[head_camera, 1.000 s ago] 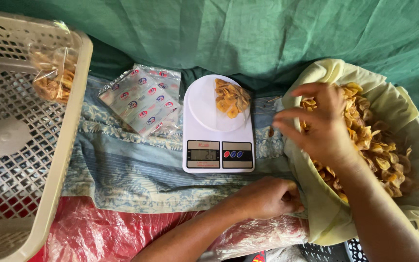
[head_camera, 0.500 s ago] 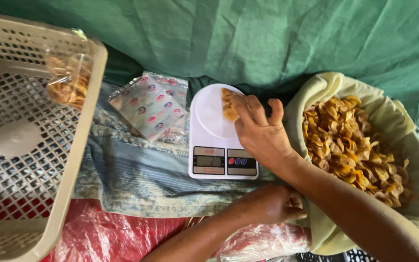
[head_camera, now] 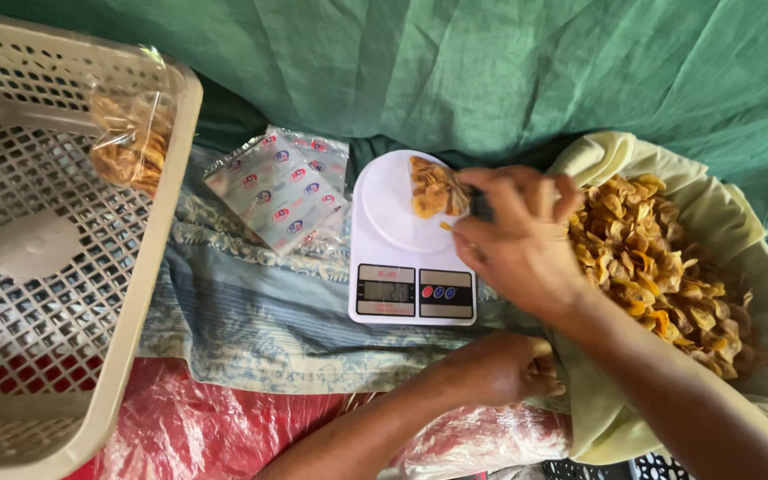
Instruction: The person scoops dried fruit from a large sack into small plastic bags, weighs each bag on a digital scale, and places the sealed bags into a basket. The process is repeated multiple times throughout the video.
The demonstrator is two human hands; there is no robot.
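A white digital kitchen scale (head_camera: 411, 293) stands on a blue patterned cloth (head_camera: 251, 320). A small heap of golden chips (head_camera: 433, 187) lies on its round plate. My right hand (head_camera: 517, 240) hovers over the scale's right edge, with its fingertips pinched at that heap. To the right, an open yellow-green cloth sack (head_camera: 731, 213) is full of loose chips (head_camera: 660, 267). My left hand (head_camera: 500, 369) is lower down, closed in a fist on the sack's near edge.
A beige perforated plastic basket (head_camera: 46, 293) fills the left side, and a sealed clear bag of chips (head_camera: 126, 142) sits in it. A stack of empty printed packets (head_camera: 282, 187) lies left of the scale. Green cloth (head_camera: 491, 71) is behind, red plastic sheet (head_camera: 197, 436) in front.
My right hand came from the sack of chips to the scale, then drew back to the plate's right edge. The left hand stayed at the sack's edge. The view shifted slightly.
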